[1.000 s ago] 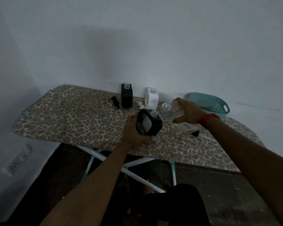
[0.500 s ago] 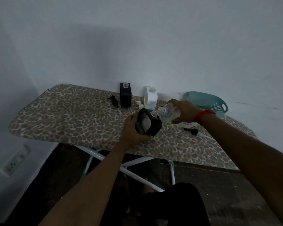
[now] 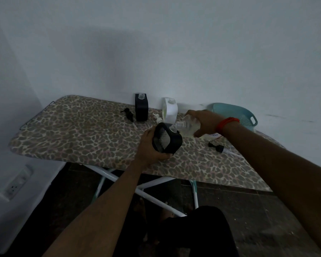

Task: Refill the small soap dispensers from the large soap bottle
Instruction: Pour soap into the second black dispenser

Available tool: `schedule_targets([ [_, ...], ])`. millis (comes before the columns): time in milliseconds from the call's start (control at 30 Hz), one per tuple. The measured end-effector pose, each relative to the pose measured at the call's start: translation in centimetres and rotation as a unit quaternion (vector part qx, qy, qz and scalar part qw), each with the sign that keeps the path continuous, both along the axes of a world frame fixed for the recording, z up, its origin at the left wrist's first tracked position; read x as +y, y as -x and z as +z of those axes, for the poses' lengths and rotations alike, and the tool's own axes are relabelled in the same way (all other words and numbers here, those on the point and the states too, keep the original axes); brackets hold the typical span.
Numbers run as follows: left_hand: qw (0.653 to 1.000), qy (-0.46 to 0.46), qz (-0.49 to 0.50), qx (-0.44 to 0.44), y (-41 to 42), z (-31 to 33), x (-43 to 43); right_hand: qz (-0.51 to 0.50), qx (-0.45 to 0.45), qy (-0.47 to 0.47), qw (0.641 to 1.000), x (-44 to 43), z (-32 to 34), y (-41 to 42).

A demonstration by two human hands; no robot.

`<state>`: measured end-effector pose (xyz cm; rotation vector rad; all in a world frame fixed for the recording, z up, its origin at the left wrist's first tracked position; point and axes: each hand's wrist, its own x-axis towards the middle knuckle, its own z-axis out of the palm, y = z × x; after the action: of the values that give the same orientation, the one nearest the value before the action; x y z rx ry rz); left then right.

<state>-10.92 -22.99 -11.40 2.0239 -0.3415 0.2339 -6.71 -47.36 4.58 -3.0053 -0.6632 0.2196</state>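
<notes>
my left grip (image 3: 146, 145) is curled round a small black dispenser (image 3: 167, 140), held tilted over the leopard-print ironing board (image 3: 82, 134). my right grip (image 3: 206, 120) wraps the clear large soap bottle (image 3: 188, 125), tipped sideways with its neck at the dispenser's open mouth. by the wall stand a second black dispenser (image 3: 141, 109) and a white dispenser (image 3: 170, 111), both uncapped. a black pump head (image 3: 128, 115) lies beside them. a teal basket (image 3: 235, 114) sits far right.
</notes>
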Motion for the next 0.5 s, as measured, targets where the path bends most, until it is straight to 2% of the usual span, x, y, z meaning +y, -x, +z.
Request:
schedule_targets([
  [300, 0.999, 0.039, -0.003, -0.035, 0.3, 0.2, 0.1, 0.013, -0.004, 0.042, 0.999, 1.3, 1.2, -0.1],
  [500, 0.998, 0.031, -0.008, -0.062, 0.8, 0.9, 0.1, 0.017, -0.016, 0.067, 0.997, 1.6, 1.6, -0.1],
])
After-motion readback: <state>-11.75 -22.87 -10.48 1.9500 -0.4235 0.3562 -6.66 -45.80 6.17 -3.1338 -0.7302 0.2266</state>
